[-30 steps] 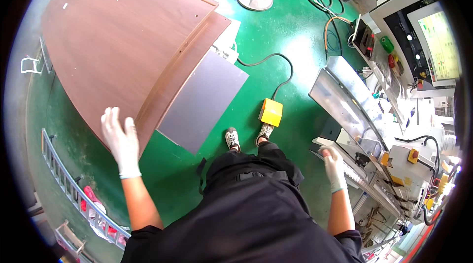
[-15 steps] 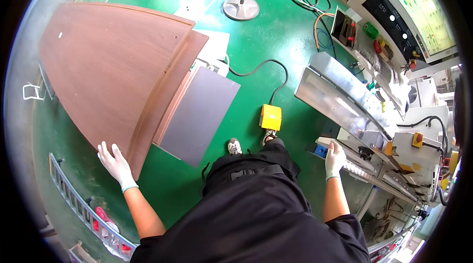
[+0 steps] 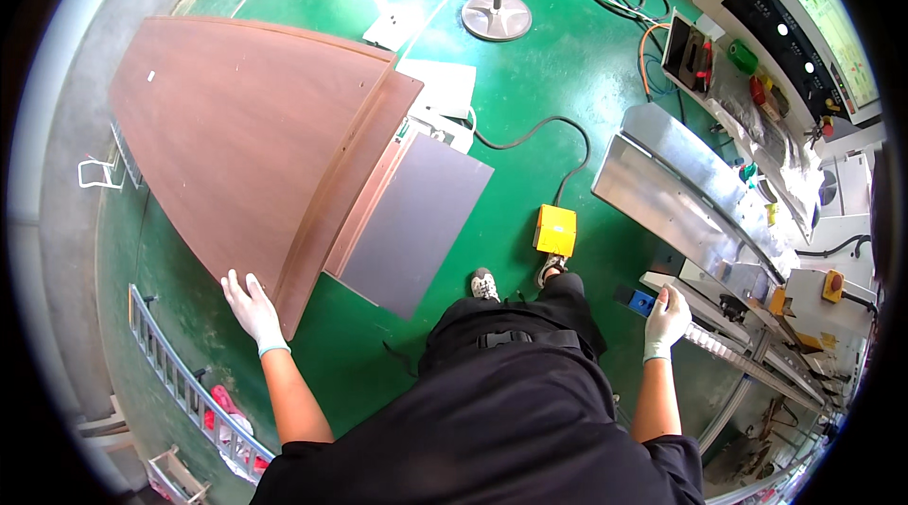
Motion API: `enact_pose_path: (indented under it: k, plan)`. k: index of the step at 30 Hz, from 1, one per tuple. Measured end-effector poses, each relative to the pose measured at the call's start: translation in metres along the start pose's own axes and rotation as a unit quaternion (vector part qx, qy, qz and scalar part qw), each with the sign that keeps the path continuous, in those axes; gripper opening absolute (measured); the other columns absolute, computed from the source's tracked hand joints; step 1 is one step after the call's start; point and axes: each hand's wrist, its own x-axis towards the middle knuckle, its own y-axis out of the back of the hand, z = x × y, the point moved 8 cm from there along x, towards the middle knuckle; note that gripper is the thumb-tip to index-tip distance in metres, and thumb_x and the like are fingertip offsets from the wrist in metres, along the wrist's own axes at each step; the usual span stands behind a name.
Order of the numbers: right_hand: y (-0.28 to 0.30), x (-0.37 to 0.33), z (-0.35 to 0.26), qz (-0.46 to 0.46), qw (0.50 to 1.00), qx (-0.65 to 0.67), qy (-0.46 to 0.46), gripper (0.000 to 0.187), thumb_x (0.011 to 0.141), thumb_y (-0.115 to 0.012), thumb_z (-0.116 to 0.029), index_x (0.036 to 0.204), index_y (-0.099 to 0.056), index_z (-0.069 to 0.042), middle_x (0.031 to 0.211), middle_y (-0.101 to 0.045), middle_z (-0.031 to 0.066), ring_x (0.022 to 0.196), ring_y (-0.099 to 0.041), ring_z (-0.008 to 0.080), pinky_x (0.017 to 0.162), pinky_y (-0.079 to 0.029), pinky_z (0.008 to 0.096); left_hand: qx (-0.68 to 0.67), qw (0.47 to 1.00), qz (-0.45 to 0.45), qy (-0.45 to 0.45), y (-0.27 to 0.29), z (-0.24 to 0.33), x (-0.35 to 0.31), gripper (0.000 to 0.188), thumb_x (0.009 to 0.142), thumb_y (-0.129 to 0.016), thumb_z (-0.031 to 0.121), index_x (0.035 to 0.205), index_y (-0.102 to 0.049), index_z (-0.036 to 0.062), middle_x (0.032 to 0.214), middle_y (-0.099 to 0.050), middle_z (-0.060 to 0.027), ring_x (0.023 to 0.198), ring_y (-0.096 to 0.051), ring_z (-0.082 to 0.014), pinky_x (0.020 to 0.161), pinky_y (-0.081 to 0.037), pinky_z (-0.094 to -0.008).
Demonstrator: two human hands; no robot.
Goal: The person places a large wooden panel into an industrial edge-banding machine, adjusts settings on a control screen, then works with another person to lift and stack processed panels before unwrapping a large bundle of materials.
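Note:
My left hand (image 3: 253, 308), in a white glove, has its fingers stretched out beside the near corner of a stack of brown wood-grain panels (image 3: 255, 146). Whether it touches the edge, I cannot tell. A dark grey panel (image 3: 416, 221) lies to the right of the brown ones, partly under them. My right hand (image 3: 668, 318), also gloved in white, is raised at the right with its fingers curled in and no object showing in it. Close to it are a blue part (image 3: 641, 303) and the roller rail (image 3: 728, 352) of a machine.
My right foot is at a yellow foot pedal (image 3: 555, 231) with a black cable on the green floor. A metal machine housing (image 3: 681, 183) and a screen (image 3: 832, 23) stand at the right. A fan base (image 3: 497, 19) is ahead; a grey ladder-like rack (image 3: 180, 391) is at lower left.
The whole view has shifted, so everything appears farther right. Both hands keep nearly the same pose and place beside the panels and the machine.

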Motion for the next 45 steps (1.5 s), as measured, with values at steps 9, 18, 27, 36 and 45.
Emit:
enact_pose_path:
  k: [9, 18, 27, 36, 45]
  plan:
    - [-0.01, 0.004, -0.008, -0.039, 0.997, 0.071, -0.008, 0.017, 0.093, -0.064, -0.015, 0.101, -0.074, -0.002, 0.099, -0.074, 0.0148, 0.094, -0.07, 0.0336, 0.087, -0.054, 0.0421, -0.174, 0.973, -0.013, 0.151, -0.001, -0.009, -0.022, 0.065, 0.098, -0.067, 0.024, 0.151, -0.041, -0.0028, 0.166, -0.023, -0.0221, 0.154, -0.022, -0.0301, 0.125, -0.02, -0.0423]
    - [-0.084, 0.095, -0.418, -0.292, 0.819, 0.345, 0.354, 0.035, 0.092, -0.066, -0.022, 0.123, -0.068, -0.005, 0.12, -0.069, 0.0167, 0.113, -0.064, 0.0347, 0.098, -0.05, 0.0441, -0.437, 0.874, -0.006, 0.212, -0.024, -0.049, -0.022, 0.066, 0.094, -0.065, 0.003, 0.152, -0.035, -0.0087, 0.162, -0.032, -0.0225, 0.152, -0.029, -0.03, 0.124, -0.024, -0.0402]
    - [-0.239, 0.15, -0.637, -0.401, 0.846, 0.271, 0.223, 0.05, 0.093, -0.063, -0.039, 0.13, -0.063, -0.005, 0.129, -0.065, 0.0235, 0.123, -0.06, 0.0397, 0.104, -0.046, 0.0431, -0.378, 0.9, 0.009, 0.215, -0.036, -0.051, -0.046, 0.044, 0.098, -0.062, 0.011, 0.136, -0.055, -0.0092, 0.141, -0.057, -0.0179, 0.132, -0.053, -0.0267, 0.116, -0.037, -0.0378]
    - [-0.256, 0.138, -0.611, -0.387, 0.809, 0.404, 0.178, 0.049, 0.097, -0.06, -0.033, 0.134, -0.063, -0.001, 0.131, -0.066, 0.0208, 0.123, -0.061, 0.0335, 0.106, -0.044, 0.038, -0.498, 0.809, 0.012, 0.312, -0.039, -0.051, -0.081, 0.018, 0.088, -0.06, 0.001, 0.101, -0.073, 0.0005, 0.154, -0.045, -0.0207, 0.153, -0.027, -0.0263, 0.122, -0.022, -0.0379]
    - [-0.249, 0.139, -0.49, -0.337, 0.771, 0.529, 0.112, 0.044, 0.097, -0.07, -0.024, 0.132, -0.065, 0.001, 0.111, -0.074, 0.0081, 0.091, -0.065, 0.0113, 0.078, -0.053, 0.027, -0.422, 0.857, -0.078, 0.284, -0.002, -0.026, -0.197, 0.016, 0.1, -0.059, 0.022, 0.103, -0.064, 0.0067, 0.145, -0.056, -0.0139, 0.116, -0.06, -0.0165, 0.097, -0.044, -0.0296]
